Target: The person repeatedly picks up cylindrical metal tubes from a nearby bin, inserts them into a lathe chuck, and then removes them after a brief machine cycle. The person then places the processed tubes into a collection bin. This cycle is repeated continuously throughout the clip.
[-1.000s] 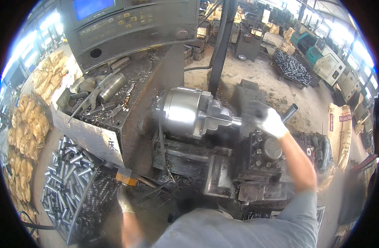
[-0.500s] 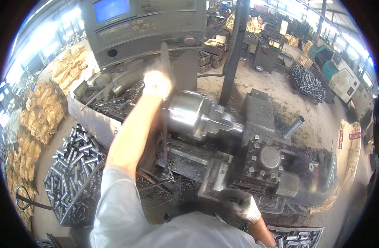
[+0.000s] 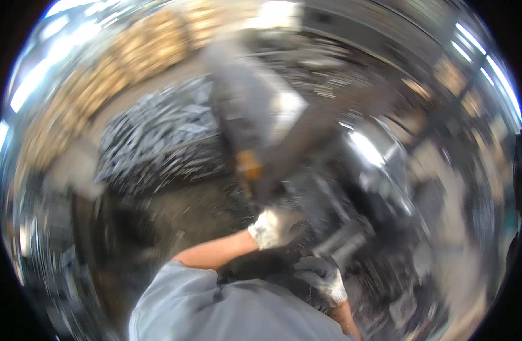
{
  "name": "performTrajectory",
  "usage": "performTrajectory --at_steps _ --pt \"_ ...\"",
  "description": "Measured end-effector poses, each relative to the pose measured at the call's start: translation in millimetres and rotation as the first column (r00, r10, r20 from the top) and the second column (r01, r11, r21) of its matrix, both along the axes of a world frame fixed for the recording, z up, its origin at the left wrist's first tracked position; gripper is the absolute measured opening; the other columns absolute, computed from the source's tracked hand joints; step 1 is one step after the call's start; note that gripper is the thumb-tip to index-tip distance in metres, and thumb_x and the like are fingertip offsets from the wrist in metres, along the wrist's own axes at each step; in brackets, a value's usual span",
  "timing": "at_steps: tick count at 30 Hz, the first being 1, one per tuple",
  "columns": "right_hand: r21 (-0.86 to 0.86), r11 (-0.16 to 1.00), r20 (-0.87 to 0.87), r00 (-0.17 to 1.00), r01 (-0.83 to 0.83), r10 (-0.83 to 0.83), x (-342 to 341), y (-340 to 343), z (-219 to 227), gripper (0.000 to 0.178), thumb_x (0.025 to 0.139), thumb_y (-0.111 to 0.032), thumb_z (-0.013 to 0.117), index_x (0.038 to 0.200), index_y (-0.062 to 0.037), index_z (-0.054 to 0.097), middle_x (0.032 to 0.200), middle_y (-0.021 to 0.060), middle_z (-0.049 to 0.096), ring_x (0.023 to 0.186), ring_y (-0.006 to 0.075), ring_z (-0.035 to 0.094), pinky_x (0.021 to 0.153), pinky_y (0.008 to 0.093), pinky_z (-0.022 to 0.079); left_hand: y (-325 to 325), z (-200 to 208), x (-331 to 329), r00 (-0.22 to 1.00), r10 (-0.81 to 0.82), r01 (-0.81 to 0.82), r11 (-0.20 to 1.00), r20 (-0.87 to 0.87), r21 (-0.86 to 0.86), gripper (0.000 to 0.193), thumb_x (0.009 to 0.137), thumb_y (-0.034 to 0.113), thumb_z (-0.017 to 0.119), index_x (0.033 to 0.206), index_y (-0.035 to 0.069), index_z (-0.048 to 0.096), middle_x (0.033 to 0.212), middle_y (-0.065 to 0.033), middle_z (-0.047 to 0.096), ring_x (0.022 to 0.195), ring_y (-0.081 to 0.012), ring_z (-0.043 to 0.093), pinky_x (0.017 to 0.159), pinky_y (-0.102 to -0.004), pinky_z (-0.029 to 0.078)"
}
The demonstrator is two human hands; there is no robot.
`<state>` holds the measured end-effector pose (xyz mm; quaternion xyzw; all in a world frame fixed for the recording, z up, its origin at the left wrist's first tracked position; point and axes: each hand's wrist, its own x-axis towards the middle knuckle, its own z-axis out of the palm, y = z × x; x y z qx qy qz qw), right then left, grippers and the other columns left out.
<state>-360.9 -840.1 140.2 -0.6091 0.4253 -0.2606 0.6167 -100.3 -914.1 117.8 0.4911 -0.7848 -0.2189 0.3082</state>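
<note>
Strong blur covers most of the head view. My left hand (image 3: 270, 228), in a white work glove, is low in front of my body beside the lathe. Its fingers are smeared, and whether they hold anything is hidden. To its right is my right hand (image 3: 322, 278), in a white glove with dark fingers. Those fingers are loosely curved with the thumb apart, and I make out nothing in them. The shiny lathe chuck (image 3: 368, 149) lies beyond both hands. Nearer to them is the blurred metal lathe carriage (image 3: 343, 241).
A bin of metal tubes (image 3: 158, 133) stands at the left. Behind it are stacked tan sacks (image 3: 150, 45). A grey metal trough (image 3: 255, 94) juts between the bin and the chuck. Blurred machinery fills the right side.
My view has swung to the left, so the bin and chuck appear farther right. My left hand has dropped from near the control panel to beside my right hand.
</note>
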Motion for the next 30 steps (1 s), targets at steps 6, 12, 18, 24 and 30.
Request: performTrajectory --at_steps 6,12,18,24,30 --pt "0.49 0.84 0.03 0.968 -0.231 0.249 164 2 -92 0.047 0.092 -0.009 0.076 0.134 0.0087 0.064 0.115 0.022 0.076 0.093 0.029 0.078 0.084 0.0432 0.066 432 -173 224 -0.454 0.85 -0.876 -0.372 -0.267 0.306 0.022 0.098 0.025 0.07 0.1 0.004 0.077 0.099 -0.0159 0.077 0.091 -0.0279 0.071 0.085 -0.0386 0.056" --pt "0.462 0.586 -0.167 0.583 -0.666 0.795 375 87 -161 0.045 0.094 -0.01 0.075 0.134 0.0074 0.065 0.111 0.0194 0.077 0.087 0.0264 0.077 0.077 0.0391 0.065 866 -212 113 -0.696 -0.502 0.014 -0.725 -0.514 0.689 0.047 0.108 0.044 0.049 0.082 0.007 0.062 0.072 -0.0047 0.06 0.061 -0.0183 0.055 0.06 -0.0353 0.048" --pt "0.341 0.335 -0.153 0.3 -0.879 0.942 527 195 -124 0.042 0.096 -0.01 0.074 0.133 0.0069 0.066 0.113 0.0181 0.077 0.089 0.0218 0.077 0.076 0.0325 0.062 952 -189 -47 -0.46 -0.855 0.765 -0.518 -0.238 0.382 0.061 0.113 0.043 0.044 0.147 -0.006 0.054 0.141 -0.0311 0.064 0.126 -0.0443 0.065 0.106 -0.0495 0.054" --pt "0.464 0.166 -0.123 0.122 -0.87 0.985 597 241 -126 0.048 0.096 -0.018 0.074 0.136 0.0073 0.065 0.11 0.0174 0.077 0.09 0.0206 0.076 0.08 0.0336 0.062 957 -210 -94 -0.637 -0.676 0.77 -0.573 0.371 0.279 0.062 0.112 0.048 0.04 0.155 0.004 0.051 0.146 -0.0203 0.062 0.132 -0.0361 0.063 0.108 -0.0465 0.052" --pt "0.307 0.065 -0.208 -0.001 -0.949 0.978 644 220 -181 0.046 0.091 -0.026 0.078 0.128 0.0008 0.074 0.102 0.0131 0.079 0.084 0.0188 0.075 0.08 0.0343 0.06 865 -288 19 -0.881 -0.393 0.467 -0.815 0.265 0.342 0.054 0.11 0.042 0.048 0.147 0.004 0.055 0.13 -0.0177 0.065 0.117 -0.0325 0.065 0.098 -0.0443 0.054"
